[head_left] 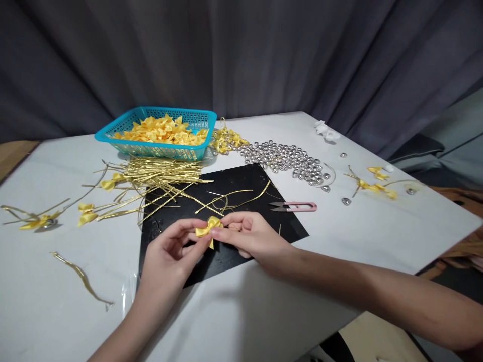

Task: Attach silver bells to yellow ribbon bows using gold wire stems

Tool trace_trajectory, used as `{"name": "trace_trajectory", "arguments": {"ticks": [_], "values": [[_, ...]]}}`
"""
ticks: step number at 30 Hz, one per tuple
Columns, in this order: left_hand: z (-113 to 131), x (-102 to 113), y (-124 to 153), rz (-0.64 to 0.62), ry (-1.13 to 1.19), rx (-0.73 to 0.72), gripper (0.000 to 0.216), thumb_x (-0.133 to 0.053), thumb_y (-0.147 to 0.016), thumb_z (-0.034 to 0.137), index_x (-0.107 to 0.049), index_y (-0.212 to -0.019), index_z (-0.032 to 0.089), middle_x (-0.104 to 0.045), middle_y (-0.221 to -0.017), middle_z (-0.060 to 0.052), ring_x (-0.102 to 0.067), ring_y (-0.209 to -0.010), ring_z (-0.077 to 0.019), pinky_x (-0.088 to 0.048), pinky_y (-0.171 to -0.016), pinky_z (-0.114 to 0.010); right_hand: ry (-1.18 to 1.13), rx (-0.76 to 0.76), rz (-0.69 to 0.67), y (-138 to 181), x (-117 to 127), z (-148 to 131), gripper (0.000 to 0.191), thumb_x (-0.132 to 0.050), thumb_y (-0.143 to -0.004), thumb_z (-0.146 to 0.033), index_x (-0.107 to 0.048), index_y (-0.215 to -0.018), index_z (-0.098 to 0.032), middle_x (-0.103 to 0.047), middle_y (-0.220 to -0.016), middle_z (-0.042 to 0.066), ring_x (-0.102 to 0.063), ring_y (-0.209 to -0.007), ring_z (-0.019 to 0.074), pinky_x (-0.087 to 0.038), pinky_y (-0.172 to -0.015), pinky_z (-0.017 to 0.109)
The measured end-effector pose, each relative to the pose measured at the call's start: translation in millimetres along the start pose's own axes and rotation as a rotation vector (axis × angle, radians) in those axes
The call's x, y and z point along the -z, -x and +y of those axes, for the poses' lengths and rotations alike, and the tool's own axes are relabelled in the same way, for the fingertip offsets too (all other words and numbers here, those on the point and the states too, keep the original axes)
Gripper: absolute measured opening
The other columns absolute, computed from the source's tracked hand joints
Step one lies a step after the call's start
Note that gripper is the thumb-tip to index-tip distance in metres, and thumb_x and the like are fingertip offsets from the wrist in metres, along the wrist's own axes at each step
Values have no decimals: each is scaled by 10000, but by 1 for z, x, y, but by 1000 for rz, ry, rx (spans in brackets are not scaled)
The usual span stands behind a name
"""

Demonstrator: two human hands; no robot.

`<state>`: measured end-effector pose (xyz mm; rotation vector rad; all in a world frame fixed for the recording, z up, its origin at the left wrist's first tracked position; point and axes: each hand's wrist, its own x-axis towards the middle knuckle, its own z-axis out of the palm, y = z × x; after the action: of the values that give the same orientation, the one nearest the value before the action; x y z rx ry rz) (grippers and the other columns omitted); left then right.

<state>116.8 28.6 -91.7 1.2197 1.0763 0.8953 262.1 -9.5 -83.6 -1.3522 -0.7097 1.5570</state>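
Note:
A small yellow satin ribbon bow (210, 227) is pinched between my two hands above the black mat (260, 191). My left hand (175, 251) grips its left side between thumb and fingertips. From the right, my right hand (249, 231) pinches the bow's other side, its remaining fingers curled under. One pointed ribbon tail hangs below my fingers. Loose gold cords (230, 201) lie on the mat just beyond my hands. Pink-handled thread snips (298, 206) rest across the mat's right edge, blades pointing left.
A turquoise basket (158, 151) full of yellow bows stands at the back left. Before it lies a heap of gold ties (162, 171). Silver metal pieces (287, 161) spread across the back middle. More bows with cords (377, 187) lie at right; a gold cord (81, 276) lies front left.

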Motion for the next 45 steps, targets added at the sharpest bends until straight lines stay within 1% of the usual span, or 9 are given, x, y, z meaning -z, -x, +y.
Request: {"name": "trace_trajectory", "arguments": {"ticks": [6,12,17,24,32,35,40,43,45], "values": [[0,2,0,-3,32,48,205,-817,-530,216,-707,-703,196,-706,-662,18,-625,-601,-94,-501,-587,-151,-24,-34,10,0,0,1,187,-667,-774,-291,-576,-719,-138,-261,-389,-136,-158,-355,17,-64,-369,204],[-1,2,-1,28,50,70,206,-840,-515,238,-719,-676,196,-728,-692,15,-639,-642,-96,-490,-591,-134,-67,-54,-61,0,1,2,221,-708,-735,-279,-532,-704,-150,-254,-403,-140,-126,-366,11,-54,-356,181],[-4,7,-3,77,115,138,209,-843,-542,276,-740,-709,206,-749,-718,12,-648,-683,-95,-486,-635,-133,-184,-10,21,-1,17,-9,222,-479,-848,-153,-445,-628,-154,-207,-445,-118,-95,-387,16,-56,-368,163],[-8,7,-2,98,38,64,182,-823,-572,280,-745,-711,191,-760,-767,-34,-668,-755,-172,-516,-714,-246,-83,516,216,7,47,-52,190,-506,-878,-191,-488,-690,-176,-158,-506,-98,-115,-394,33,-111,-374,181],[-8,8,-4,82,14,39,140,-806,-585,270,-746,-693,203,-763,-740,-26,-677,-739,-166,-522,-697,-223,300,1248,412,-2,87,-69,187,-600,-853,-240,-548,-679,-197,-256,-481,-92,-179,-367,37,-136,-400,242],[-6,5,-1,50,-66,21,78,-782,-596,255,-746,-652,215,-762,-700,-26,-682,-666,-162,-532,-633,-215,577,1409,614,-4,98,-69,197,-549,-883,-203,-564,-687,-200,-354,-514,-58,-248,-390,51,-163,-431,270],[-1,0,4,-28,-157,-8,28,-745,-626,250,-742,-622,222,-755,-673,-33,-672,-604,-157,-529,-571,-214,1046,1366,828,1,106,-70,194,-517,-866,-78,-574,-740,-214,-454,-617,-22,-341,-490,81,-239,-526,283],[-2,0,3,-43,-159,-1,50,-750,-623,260,-740,-637,213,-748,-676,-35,-660,-596,-146,-514,-551,-200,882,1304,810,-1,103,-70,164,-573,-844,-119,-559,-709,-211,-422,-586,-32,-306,-480,82,-216,-514,281],[-3,1,1,-19,-120,7,79,-767,-606,267,-729,-636,204,-730,-644,-23,-647,-593,-133,-505,-549,-184,656,1137,650,-3,92,-64,177,-584,-859,-249,-545,-690,-208,-384,-545,-44,-279,-460,78,-194,-481,268]]}}
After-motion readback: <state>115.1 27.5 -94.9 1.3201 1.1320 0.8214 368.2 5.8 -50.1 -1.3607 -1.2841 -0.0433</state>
